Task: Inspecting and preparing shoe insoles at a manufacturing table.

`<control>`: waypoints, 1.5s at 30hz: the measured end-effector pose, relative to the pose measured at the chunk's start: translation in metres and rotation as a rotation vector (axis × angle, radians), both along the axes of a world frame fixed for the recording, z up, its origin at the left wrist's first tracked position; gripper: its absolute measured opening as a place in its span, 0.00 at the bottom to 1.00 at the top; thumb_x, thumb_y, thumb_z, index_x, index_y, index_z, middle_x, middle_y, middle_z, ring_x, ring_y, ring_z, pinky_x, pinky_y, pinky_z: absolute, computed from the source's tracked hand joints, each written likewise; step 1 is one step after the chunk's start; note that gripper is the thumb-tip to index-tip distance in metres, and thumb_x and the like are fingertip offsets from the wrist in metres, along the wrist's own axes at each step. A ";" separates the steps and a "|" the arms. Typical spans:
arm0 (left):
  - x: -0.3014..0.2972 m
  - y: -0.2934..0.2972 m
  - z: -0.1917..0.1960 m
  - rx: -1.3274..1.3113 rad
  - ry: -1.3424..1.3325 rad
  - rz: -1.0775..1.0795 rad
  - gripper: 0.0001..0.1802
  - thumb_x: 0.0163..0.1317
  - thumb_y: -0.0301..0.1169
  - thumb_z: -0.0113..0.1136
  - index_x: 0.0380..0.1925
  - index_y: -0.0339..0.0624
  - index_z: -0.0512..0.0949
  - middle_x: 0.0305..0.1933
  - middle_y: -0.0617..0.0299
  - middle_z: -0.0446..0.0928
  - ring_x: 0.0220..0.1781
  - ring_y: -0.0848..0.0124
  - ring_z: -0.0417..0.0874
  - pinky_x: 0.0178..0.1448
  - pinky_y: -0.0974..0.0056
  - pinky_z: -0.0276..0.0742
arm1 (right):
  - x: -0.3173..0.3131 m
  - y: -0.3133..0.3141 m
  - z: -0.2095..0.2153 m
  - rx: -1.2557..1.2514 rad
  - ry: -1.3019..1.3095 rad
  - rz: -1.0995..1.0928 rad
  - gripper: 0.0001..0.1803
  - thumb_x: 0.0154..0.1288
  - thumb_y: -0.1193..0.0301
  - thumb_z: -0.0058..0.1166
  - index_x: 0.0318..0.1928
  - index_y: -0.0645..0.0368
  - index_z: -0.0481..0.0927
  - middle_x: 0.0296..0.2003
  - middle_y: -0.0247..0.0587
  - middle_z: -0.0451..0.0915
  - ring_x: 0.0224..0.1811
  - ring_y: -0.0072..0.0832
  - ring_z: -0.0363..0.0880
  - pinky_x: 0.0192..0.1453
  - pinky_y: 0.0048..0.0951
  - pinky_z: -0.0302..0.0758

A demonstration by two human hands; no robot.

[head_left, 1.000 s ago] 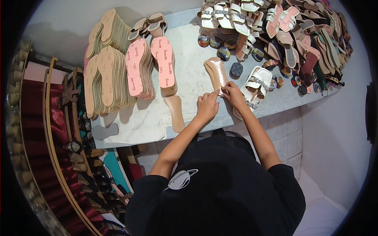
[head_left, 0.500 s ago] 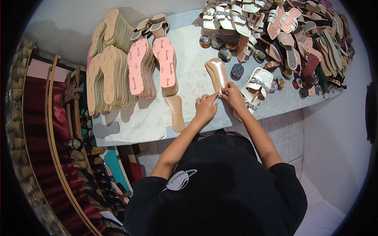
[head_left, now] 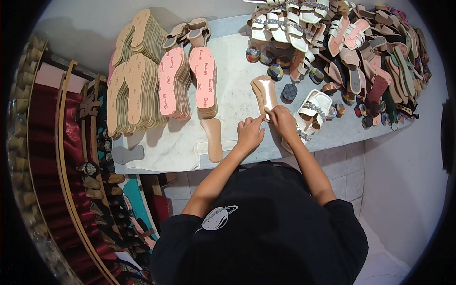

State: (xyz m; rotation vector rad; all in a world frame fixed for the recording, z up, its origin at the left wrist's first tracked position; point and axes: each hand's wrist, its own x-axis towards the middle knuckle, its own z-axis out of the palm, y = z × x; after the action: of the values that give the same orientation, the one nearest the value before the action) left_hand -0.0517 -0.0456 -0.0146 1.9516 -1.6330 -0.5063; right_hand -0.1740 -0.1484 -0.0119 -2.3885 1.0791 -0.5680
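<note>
- Tan insole stacks point(head_left: 137, 88) are standing far left of the fingers, with pink stacks point(head_left: 171, 83) standing nearer, walling off that side.
- A lone tan sole point(head_left: 213, 140) is lying just left of the left fingers, nearing the table's point(head_left: 343, 129) front edge.
- A pale sheet point(head_left: 232, 83) is giving room ahead-left of the fingers.
- The left hand point(head_left: 251, 134) is pointing its index finger at the glossy tan insoles' point(head_left: 263, 92) near end; whether it is pinching, one cannot tell.
- The right hand point(head_left: 283, 122) is bunching its fingers there, its grip hidden.
- White sandals point(head_left: 314, 108) are crowding its right; a sandal heap point(head_left: 354, 45) is rising beyond.
</note>
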 end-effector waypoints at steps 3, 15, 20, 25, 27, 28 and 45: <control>0.001 -0.001 0.004 0.009 -0.042 -0.015 0.28 0.52 0.29 0.57 0.56 0.47 0.68 0.44 0.63 0.77 0.45 0.63 0.71 0.49 0.57 0.56 | -0.005 -0.008 0.008 -0.004 -0.112 -0.130 0.08 0.62 0.70 0.48 0.39 0.62 0.73 0.33 0.47 0.76 0.36 0.39 0.77 0.38 0.34 0.71; -0.003 -0.029 0.010 -0.106 0.007 0.123 0.15 0.58 0.38 0.52 0.41 0.44 0.78 0.41 0.59 0.75 0.44 0.61 0.72 0.44 0.55 0.64 | -0.004 -0.005 0.028 0.231 -0.573 -0.202 0.08 0.64 0.74 0.46 0.39 0.66 0.73 0.35 0.48 0.75 0.37 0.39 0.75 0.41 0.31 0.70; 0.017 -0.058 0.008 0.051 0.869 0.178 0.19 0.64 0.41 0.48 0.33 0.32 0.76 0.20 0.59 0.73 0.20 0.73 0.71 0.25 0.69 0.66 | 0.000 0.028 0.027 0.207 -0.525 -0.039 0.06 0.63 0.75 0.49 0.38 0.65 0.75 0.36 0.42 0.75 0.37 0.30 0.75 0.41 0.25 0.72; 0.015 -0.061 0.000 0.138 0.948 0.233 0.14 0.64 0.35 0.49 0.26 0.35 0.74 0.21 0.63 0.72 0.19 0.77 0.69 0.23 0.69 0.65 | 0.000 0.023 0.018 0.053 -0.430 0.001 0.09 0.62 0.73 0.52 0.41 0.64 0.76 0.35 0.45 0.74 0.39 0.35 0.74 0.43 0.29 0.72; 0.015 -0.058 -0.002 0.166 1.029 0.291 0.11 0.64 0.33 0.50 0.28 0.35 0.73 0.23 0.64 0.72 0.23 0.78 0.70 0.26 0.71 0.66 | 0.004 0.023 0.013 0.187 -0.543 -0.152 0.12 0.64 0.69 0.49 0.43 0.64 0.74 0.36 0.44 0.74 0.39 0.33 0.74 0.43 0.28 0.72; 0.013 -0.058 0.001 0.168 1.028 0.289 0.11 0.64 0.33 0.50 0.28 0.35 0.73 0.23 0.64 0.72 0.23 0.78 0.70 0.26 0.71 0.66 | 0.006 0.021 0.008 0.323 -0.653 -0.310 0.15 0.66 0.66 0.47 0.46 0.65 0.72 0.37 0.43 0.74 0.39 0.30 0.74 0.43 0.26 0.71; 0.003 -0.030 0.008 0.179 0.883 -0.106 0.10 0.64 0.36 0.53 0.30 0.41 0.73 0.34 0.67 0.69 0.41 0.82 0.69 0.44 0.74 0.64 | 0.019 -0.034 -0.014 1.051 -0.842 -0.140 0.18 0.64 0.65 0.51 0.50 0.62 0.71 0.37 0.35 0.76 0.37 0.19 0.73 0.42 0.20 0.71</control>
State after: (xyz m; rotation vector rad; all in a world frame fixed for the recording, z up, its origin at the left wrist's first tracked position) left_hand -0.0486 -0.0752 -0.0070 1.4061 -1.1243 -1.3582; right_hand -0.1555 -0.1820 -0.0261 -1.0080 0.8192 -0.7087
